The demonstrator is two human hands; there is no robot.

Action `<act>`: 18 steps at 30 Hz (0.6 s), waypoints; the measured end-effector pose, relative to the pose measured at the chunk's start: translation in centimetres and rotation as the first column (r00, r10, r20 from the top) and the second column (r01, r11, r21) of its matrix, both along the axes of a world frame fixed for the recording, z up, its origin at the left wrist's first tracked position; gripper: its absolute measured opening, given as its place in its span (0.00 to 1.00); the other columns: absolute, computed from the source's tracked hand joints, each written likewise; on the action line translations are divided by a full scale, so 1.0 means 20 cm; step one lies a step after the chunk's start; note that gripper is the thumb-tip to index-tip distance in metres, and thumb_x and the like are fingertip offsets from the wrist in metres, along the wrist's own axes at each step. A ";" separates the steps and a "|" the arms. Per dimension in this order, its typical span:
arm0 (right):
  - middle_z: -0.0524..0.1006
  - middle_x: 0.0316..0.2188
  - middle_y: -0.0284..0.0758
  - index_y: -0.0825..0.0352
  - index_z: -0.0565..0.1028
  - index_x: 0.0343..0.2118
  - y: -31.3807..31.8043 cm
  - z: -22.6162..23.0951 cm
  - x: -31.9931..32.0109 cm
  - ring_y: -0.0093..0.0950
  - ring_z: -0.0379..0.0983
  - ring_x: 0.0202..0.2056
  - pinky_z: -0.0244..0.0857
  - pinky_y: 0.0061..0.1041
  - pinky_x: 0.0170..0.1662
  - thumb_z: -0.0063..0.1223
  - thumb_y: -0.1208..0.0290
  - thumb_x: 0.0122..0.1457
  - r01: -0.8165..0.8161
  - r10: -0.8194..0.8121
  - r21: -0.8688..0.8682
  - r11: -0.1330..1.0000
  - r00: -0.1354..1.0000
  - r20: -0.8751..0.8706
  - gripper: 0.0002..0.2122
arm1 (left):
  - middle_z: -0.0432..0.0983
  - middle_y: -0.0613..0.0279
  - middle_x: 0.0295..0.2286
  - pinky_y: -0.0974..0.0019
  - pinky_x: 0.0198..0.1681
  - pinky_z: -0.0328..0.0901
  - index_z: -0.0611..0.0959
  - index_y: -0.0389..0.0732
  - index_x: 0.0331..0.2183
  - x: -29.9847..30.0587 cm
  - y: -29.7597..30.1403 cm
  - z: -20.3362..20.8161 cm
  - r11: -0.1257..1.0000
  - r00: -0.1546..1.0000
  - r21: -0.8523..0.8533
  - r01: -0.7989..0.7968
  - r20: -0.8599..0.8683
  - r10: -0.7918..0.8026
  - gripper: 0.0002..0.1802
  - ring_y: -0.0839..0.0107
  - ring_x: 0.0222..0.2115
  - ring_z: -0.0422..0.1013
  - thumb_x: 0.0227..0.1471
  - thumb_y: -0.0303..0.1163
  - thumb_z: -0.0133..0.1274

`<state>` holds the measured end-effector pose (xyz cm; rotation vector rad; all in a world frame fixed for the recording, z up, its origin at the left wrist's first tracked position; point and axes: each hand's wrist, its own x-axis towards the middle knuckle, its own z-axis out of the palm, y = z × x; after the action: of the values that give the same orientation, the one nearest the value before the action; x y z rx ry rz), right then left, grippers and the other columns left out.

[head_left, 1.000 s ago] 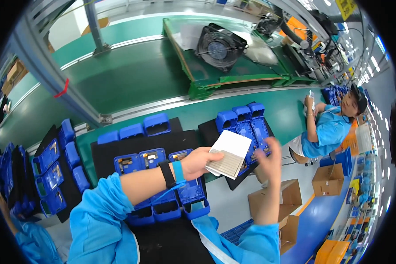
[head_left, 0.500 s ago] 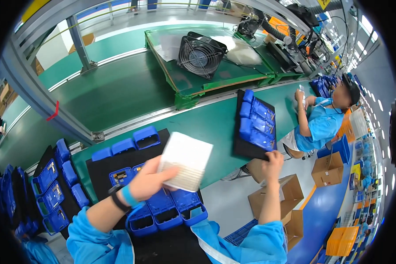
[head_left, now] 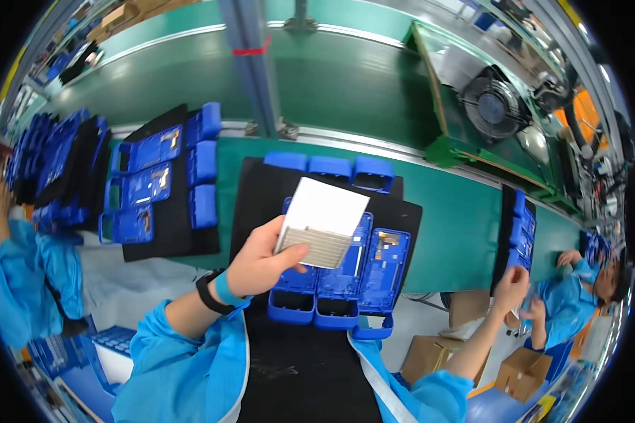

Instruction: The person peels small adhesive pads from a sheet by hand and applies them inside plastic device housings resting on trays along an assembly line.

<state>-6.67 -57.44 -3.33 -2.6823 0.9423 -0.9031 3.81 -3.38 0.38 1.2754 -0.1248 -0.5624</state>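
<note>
My left hand (head_left: 261, 264) grips a stack of white sheets (head_left: 324, 215) between thumb and fingers; pale beige strips run across its lower part. Below it, a black foam mat (head_left: 257, 201) carries blue plastic housings (head_left: 384, 264) with small parts inside. The stack hides some of them. Far to the right, my right hand (head_left: 511, 289) is closed at the near corner of another black mat (head_left: 502, 243), which bears blue housings (head_left: 522, 229). Whether its fingertips pinch that mat or something small is hidden.
Left on the green bench (head_left: 444, 225) lies another mat with blue housings (head_left: 148, 183); more stacked ones (head_left: 56, 162) stand beyond. A metal post (head_left: 250, 77) rises behind. Co-workers sit at both sides. A fan (head_left: 494, 106) stands back right; cardboard boxes (head_left: 522, 374) are on the floor.
The view has swung left, so the bench's left part shows more and the fan sits farther right. My left hand still holds the sheets; my right hand stays by the right mat's corner.
</note>
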 end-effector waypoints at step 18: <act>0.74 0.29 0.39 0.70 0.75 0.31 1.75 0.19 0.48 0.36 0.73 0.28 0.68 0.30 0.30 0.63 0.86 0.46 -0.985 0.967 0.145 0.097 0.128 0.219 0.10 | 0.81 0.52 0.27 0.68 0.31 0.70 0.77 0.31 0.46 -0.15 0.06 -0.03 0.938 0.874 0.328 -0.110 0.482 -0.066 0.16 0.67 0.27 0.79 0.55 0.26 0.57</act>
<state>2.96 -22.51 0.51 -2.1687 -0.8216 -0.4103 0.89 -2.23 -0.12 1.7485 -0.4488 -0.2309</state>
